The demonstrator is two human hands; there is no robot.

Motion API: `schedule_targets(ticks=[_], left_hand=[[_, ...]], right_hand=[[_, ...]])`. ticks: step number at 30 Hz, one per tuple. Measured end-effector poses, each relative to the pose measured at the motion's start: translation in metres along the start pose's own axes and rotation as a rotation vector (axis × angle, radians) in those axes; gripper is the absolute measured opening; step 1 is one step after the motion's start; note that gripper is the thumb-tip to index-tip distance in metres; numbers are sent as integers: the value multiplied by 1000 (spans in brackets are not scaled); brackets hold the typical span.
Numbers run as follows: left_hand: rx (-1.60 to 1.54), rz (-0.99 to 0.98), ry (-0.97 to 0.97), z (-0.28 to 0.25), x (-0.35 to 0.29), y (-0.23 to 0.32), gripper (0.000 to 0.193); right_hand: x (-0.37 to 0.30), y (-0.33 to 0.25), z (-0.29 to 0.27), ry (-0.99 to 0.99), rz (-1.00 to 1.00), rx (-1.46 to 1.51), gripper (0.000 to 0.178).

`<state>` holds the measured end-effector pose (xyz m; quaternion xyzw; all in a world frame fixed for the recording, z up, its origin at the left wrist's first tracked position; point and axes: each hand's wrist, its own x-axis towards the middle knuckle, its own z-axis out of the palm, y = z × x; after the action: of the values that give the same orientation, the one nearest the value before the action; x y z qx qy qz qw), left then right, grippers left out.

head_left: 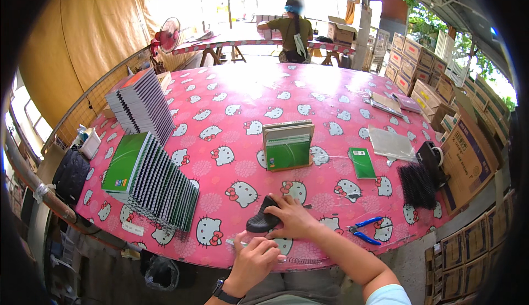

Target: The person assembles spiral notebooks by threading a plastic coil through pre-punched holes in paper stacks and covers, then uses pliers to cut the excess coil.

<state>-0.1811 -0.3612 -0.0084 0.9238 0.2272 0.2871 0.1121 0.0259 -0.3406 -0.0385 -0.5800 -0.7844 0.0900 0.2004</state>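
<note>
"Right hand [291, 217]: how is it placed?"

"It is closed over the right side of a dark boot-shaped object [258, 222], which is rested on the tabletop [242, 167] near the front edge. The left hand [256, 258] is held just nearer, fingers curled; whether anything is pinched cannot be told."

"What can be judged done?"

"At the left, green notebooks [160, 186] are piled with coils along their edges, so they appear bound. Behind them another pile of books [138, 106] is stacked."

"And left?"

"Beside the left hand a thin coil [303, 261] is seen, fitted to no book. Dark coils [417, 186] are heaped at the right, apparently unused; how many are needed cannot be told."

"Is anything in the way?"

"Blue-handled pliers [366, 232] are placed beyond the right forearm, and an upright green-fronted bundle [288, 153] is stood ahead. Neither hand seems blocked."
</note>
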Motion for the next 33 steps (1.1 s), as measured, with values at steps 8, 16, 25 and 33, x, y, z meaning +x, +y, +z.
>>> schedule_targets(ticks=[8, 16, 25, 33], left_hand=[[12, -115, 116, -6, -15, -29, 32], [-110, -108, 126, -2, -9, -30, 27], [-94, -158, 184, -4, -14, -30, 30], [-105, -118, 171, -10, -15, -36, 33]], right_hand=[[-35, 4, -34, 85, -46, 800, 39], [-60, -11, -45, 19, 4, 864, 35], [-44, -23, -56, -77, -125, 880, 37], [-44, -17, -52, -75, -53, 1012, 46]])
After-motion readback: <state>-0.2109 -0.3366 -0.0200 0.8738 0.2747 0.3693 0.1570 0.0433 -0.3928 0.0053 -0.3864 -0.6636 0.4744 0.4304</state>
